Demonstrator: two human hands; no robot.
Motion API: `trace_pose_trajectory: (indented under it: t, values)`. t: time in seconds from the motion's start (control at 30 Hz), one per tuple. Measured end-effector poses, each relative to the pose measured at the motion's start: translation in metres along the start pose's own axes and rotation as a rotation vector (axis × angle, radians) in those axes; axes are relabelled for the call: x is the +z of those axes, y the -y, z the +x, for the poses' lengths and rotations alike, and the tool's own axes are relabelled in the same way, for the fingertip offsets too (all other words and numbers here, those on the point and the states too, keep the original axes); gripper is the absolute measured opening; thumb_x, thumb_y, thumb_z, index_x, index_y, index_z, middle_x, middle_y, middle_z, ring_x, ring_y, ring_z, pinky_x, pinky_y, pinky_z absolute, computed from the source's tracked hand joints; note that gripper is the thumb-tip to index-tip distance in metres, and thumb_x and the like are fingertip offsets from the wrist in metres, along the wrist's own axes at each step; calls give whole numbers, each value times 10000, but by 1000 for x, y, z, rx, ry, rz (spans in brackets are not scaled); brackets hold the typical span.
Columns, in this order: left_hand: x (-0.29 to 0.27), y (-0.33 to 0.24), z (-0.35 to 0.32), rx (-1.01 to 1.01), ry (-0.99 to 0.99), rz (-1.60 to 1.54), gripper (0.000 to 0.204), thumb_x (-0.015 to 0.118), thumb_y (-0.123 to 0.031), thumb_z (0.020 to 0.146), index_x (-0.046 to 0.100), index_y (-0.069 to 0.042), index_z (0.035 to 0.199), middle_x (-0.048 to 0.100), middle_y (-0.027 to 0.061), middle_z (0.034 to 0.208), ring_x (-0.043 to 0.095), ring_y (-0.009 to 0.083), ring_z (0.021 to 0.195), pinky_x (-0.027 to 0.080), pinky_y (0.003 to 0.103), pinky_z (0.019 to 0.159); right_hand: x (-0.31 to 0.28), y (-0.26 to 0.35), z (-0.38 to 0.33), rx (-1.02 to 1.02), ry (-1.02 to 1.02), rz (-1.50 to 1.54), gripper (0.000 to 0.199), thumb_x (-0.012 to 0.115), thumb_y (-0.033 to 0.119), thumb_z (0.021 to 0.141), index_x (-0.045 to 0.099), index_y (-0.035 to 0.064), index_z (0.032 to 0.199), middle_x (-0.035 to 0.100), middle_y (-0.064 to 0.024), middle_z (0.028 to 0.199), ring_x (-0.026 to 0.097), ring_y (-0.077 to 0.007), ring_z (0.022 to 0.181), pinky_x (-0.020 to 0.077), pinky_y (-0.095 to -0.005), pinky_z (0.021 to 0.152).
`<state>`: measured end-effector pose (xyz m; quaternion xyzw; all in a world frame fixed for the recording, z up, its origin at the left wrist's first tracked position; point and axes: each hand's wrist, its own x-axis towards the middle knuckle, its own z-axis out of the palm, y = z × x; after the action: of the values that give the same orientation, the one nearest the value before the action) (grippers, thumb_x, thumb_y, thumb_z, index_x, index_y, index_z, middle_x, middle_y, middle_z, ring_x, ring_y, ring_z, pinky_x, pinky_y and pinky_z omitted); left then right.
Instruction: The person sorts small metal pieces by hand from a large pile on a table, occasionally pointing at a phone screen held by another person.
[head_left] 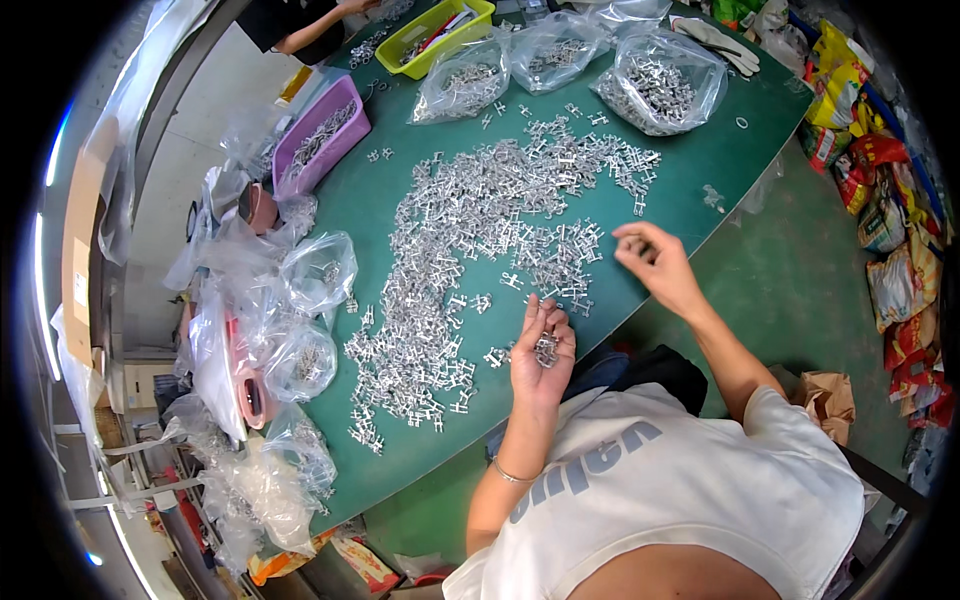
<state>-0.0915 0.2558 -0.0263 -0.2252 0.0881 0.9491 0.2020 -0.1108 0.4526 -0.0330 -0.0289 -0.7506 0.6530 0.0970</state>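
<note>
A wide heap of small silver H-shaped metal parts point(470, 205) spreads over the green table point(690, 180). My left hand point(543, 345) is palm up at the table's near edge, fingers curled round a few of these metal parts point(546, 350). To its right, over the table's edge, my right hand point(655, 262) is raised with thumb and fingers bent together. It is a little blurred, and whatever it may hold cannot be made out. The loose lower right end of the heap lies between the two hands.
Clear plastic bags of metal parts point(660, 85) stand along the far side, by a yellow-green basket point(430, 35). A purple basket point(318, 140) and more plastic bags point(300, 360) line the left. Another person's arm point(310, 35) reaches in at the far left. Colourful packets point(885, 210) lie right.
</note>
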Motion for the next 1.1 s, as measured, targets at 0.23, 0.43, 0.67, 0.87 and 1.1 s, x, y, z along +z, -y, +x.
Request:
trace_pose_trajectory:
  t: [0.23, 0.43, 0.67, 0.87, 1.1]
  values:
    - [8, 4, 12, -12, -21, -9, 273, 485, -32, 816, 469, -64, 1087, 487, 70, 913, 479, 156, 762, 443, 255, 631, 1, -18, 30, -565, 117, -660, 198, 638, 82, 683, 578, 56, 869, 550, -81, 914, 495, -249, 894, 358, -342, 807]
    - [1, 4, 17, -53, 4, -102, 383, 441, 59, 707, 489, -48, 1072, 501, 78, 941, 477, 169, 758, 427, 251, 599, -13, -14, 45, -422, 38, -578, 235, 621, 89, 705, 554, 49, 926, 527, -99, 974, 480, -274, 919, 359, -358, 799]
    - [-13, -6, 25, 10, 91, 608, 294, 490, 31, 734, 547, -23, 1017, 534, 86, 1001, 540, 190, 742, 451, 260, 588, -6, -16, 48, -445, 174, -597, 250, 605, 40, 727, 568, 22, 973, 556, -104, 947, 520, -277, 869, 407, -354, 747]
    - [29, 14, 28, 677, 314, 2399, 298, 520, 10, 741, 596, -101, 1008, 503, 88, 1173, 602, 306, 627, 495, 361, 583, -7, -18, 61, -48, -47, -167, 127, 530, 38, 834, 593, -1, 937, 584, -59, 772, 546, -141, 633, 434, -271, 565]
    - [12, -30, 15, 786, 38, 2457, 233, 532, 22, 698, 646, -90, 868, 520, 26, 1188, 614, 272, 632, 493, 344, 565, -8, -9, 54, 319, 148, 669, 195, 527, 150, 863, 543, 0, 986, 496, 1, 746, 482, -82, 680, 382, -219, 591]
